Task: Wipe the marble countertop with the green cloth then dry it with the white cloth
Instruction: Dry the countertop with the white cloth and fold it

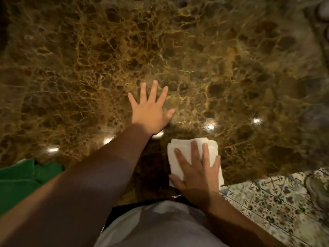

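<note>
The brown veined marble countertop (195,59) fills most of the view. My left hand (150,111) lies flat on it with fingers spread and nothing in it. My right hand (195,173) presses flat on a folded white cloth (179,148) near the counter's front edge. The green cloth (23,175) lies crumpled at the lower left, apart from both hands and partly hidden by my left forearm.
The counter's front right edge drops to a patterned tile floor (267,202), where a shoe (316,189) shows. A round object (323,9) sits blurred at the far right corner. Ceiling lights reflect on the polished stone near my hands.
</note>
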